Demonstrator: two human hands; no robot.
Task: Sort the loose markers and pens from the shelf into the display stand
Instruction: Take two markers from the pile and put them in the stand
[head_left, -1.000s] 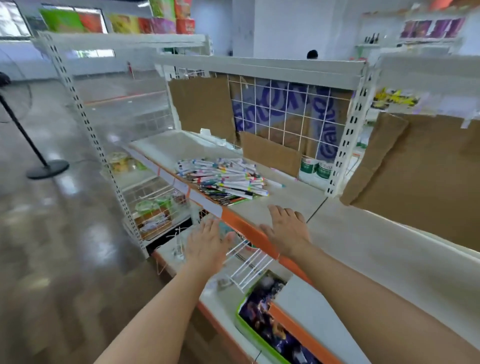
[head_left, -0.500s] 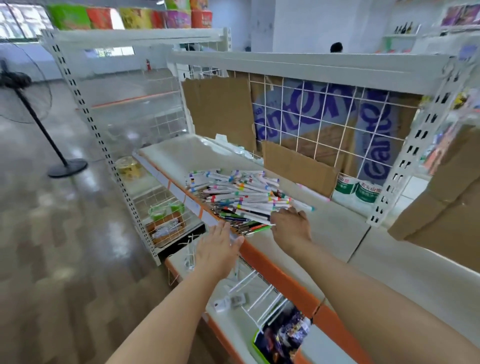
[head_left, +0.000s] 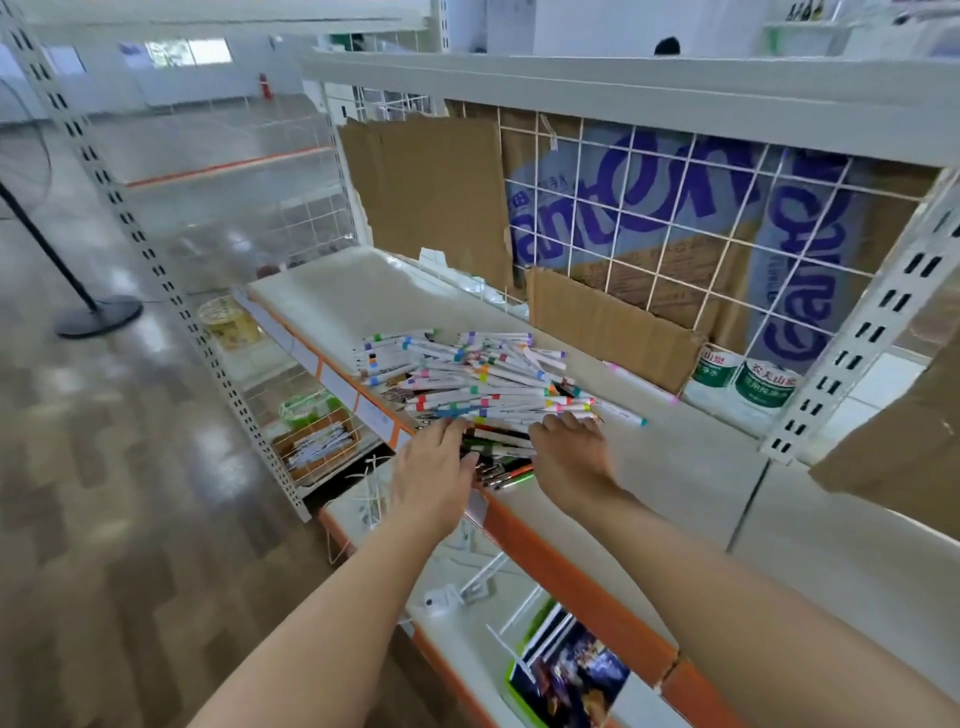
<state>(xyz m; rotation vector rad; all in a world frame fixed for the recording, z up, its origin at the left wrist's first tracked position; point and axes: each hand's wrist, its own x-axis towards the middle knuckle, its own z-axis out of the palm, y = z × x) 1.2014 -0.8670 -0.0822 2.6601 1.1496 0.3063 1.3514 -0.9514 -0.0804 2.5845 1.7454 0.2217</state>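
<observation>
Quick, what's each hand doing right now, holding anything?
Left hand: open, fingers straight, reaching onto the near edge of the marker pile.
Right hand: at the pile; fingers hidden, grip cannot be told.

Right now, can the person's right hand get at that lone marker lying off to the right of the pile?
Probably yes: the right hand is at the pile's near edge, and the lone marker lies just beyond its fingertips on bare shelf, with nothing between them.
</observation>
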